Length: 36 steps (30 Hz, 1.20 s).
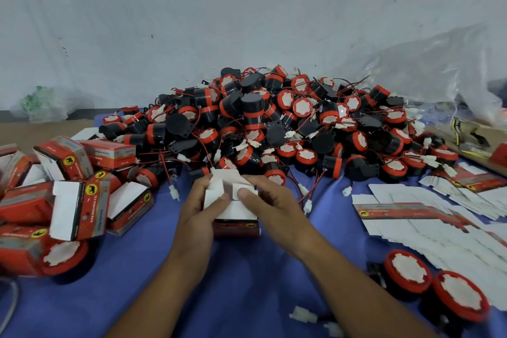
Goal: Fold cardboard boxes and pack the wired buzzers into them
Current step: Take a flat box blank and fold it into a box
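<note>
A small red cardboard box (236,223) with white inner flaps stands on the blue cloth in the middle. My left hand (200,211) grips its left side, thumb pressing a white flap down. My right hand (270,200) holds the right side, thumb on the other flap. Behind the box rises a big heap of black-and-red wired buzzers (274,123). Two loose buzzers (406,271) lie at the lower right. Whether a buzzer is inside the held box is hidden.
Several folded red boxes (68,189) are piled at the left. Flat unfolded box blanks (428,217) are stacked at the right. A clear plastic bag (428,74) lies at the back right. White wire connectors (303,314) lie loose on the blue cloth (241,282).
</note>
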Each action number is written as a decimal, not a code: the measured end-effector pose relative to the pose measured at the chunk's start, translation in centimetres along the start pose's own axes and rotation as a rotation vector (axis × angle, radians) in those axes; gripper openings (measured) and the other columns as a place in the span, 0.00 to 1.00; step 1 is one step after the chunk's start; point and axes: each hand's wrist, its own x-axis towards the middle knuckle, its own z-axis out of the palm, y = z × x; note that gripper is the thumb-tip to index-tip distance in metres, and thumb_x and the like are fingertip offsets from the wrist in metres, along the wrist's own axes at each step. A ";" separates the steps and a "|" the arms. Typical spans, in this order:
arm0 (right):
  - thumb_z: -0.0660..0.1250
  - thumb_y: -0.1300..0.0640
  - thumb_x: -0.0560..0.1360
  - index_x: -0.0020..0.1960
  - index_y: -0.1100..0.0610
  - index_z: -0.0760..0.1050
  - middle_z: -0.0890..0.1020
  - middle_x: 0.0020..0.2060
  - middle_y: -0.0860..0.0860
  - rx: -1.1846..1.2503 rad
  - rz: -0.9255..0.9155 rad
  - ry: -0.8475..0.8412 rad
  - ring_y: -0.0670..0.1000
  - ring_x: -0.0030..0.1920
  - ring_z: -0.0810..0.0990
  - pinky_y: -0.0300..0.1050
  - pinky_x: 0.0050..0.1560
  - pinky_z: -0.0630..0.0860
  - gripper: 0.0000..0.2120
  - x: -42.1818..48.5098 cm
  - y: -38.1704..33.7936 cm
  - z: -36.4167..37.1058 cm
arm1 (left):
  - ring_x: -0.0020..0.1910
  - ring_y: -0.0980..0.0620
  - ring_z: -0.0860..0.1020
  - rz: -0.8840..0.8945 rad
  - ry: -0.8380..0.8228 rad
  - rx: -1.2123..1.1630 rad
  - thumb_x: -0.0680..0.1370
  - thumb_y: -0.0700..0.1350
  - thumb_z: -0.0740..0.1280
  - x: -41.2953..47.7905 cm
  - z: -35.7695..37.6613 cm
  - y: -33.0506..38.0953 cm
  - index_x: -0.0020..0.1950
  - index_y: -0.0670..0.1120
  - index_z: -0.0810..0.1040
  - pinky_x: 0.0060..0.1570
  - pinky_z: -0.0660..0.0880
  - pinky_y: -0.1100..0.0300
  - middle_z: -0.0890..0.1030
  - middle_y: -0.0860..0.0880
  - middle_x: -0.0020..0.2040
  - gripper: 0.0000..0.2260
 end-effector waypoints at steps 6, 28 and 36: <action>0.67 0.64 0.80 0.56 0.52 0.81 0.86 0.48 0.52 0.068 0.011 0.073 0.50 0.47 0.83 0.53 0.52 0.81 0.10 0.2 0.0 0.1 | 0.60 0.62 0.78 0.069 -0.025 0.206 0.75 0.52 0.69 -0.9 0.4 0.3 0.69 0.62 0.70 0.50 0.76 0.69 0.78 0.66 0.62 0.23; 0.69 0.45 0.74 0.50 0.50 0.74 0.80 0.41 0.39 -0.069 0.103 -0.077 0.41 0.36 0.78 0.34 0.39 0.77 0.10 0.5 -0.5 -0.9 | 0.64 0.71 0.67 0.341 -0.011 0.783 0.71 0.55 0.72 -2.0 1.6 0.5 0.68 0.60 0.64 0.57 0.65 0.78 0.68 0.58 0.67 0.28; 0.66 0.58 0.79 0.66 0.47 0.78 0.81 0.56 0.35 -0.279 -0.001 -0.034 0.37 0.57 0.78 0.36 0.57 0.77 0.17 -0.3 -1.3 0.3 | 0.53 0.67 0.74 0.271 0.130 0.741 0.65 0.52 0.75 -1.8 1.9 -0.1 0.62 0.56 0.67 0.44 0.70 0.76 0.74 0.54 0.58 0.29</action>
